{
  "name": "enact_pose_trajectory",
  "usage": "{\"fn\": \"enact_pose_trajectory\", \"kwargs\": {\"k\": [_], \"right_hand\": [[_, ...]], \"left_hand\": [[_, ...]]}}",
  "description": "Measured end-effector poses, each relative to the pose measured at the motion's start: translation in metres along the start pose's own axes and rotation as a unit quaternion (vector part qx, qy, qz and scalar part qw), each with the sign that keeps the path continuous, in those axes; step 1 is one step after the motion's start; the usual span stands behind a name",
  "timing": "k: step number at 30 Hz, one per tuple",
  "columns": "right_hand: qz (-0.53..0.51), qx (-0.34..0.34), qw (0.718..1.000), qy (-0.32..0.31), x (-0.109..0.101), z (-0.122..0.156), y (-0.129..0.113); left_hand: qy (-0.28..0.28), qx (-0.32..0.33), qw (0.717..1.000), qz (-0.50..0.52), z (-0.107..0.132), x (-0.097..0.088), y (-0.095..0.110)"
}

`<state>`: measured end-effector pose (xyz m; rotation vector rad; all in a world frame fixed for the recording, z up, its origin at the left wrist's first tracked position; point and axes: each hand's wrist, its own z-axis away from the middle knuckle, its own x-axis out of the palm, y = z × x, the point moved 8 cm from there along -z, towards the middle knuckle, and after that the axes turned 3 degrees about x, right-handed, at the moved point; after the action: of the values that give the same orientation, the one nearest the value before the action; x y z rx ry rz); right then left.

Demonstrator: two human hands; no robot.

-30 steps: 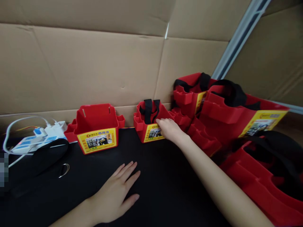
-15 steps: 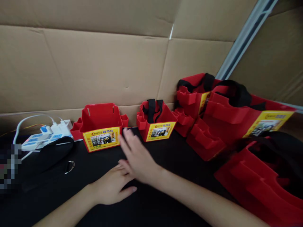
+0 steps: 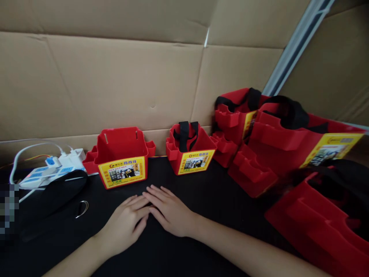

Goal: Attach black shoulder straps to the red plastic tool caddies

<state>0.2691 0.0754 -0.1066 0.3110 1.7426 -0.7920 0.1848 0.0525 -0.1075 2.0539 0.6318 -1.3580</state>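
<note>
My left hand (image 3: 123, 225) lies flat on the black table top (image 3: 178, 254), fingers spread, holding nothing. My right hand (image 3: 168, 209) rests palm down beside it, its fingers touching the left hand's fingertips, also empty. Just beyond the hands stands a red plastic caddy (image 3: 122, 156) with a yellow label and no strap. To its right stands a smaller red caddy (image 3: 190, 152) with a black strap folded into it.
A heap of red caddies with black straps (image 3: 276, 134) fills the right side. A white power strip with plugs (image 3: 46, 169) and a black strap with a metal ring (image 3: 52, 194) lie at left. Cardboard walls (image 3: 129, 77) close off the back.
My right hand left the small strapped caddy, swept back left and came down flat next to my left hand. The left hand drew slightly nearer.
</note>
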Motion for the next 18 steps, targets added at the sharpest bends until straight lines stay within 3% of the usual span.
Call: {"fn": "enact_pose_trajectory", "kwargs": {"k": [2,4,10,18], "right_hand": [[0.012,0.034,0.999,0.003,0.002,-0.002,0.006],[0.018,0.04,0.999,-0.006,0.004,-0.003,0.009],[0.011,-0.029,0.998,-0.062,0.003,-0.003,0.011],[0.009,-0.023,0.999,-0.046,0.0,-0.004,0.014]], "left_hand": [[0.021,-0.038,0.999,-0.029,0.002,0.0,-0.013],[-0.001,-0.036,0.999,-0.038,0.004,0.004,-0.019],[-0.077,0.012,0.997,-0.022,0.006,0.003,-0.024],[-0.07,0.005,0.997,-0.011,0.005,0.004,-0.024]]}}
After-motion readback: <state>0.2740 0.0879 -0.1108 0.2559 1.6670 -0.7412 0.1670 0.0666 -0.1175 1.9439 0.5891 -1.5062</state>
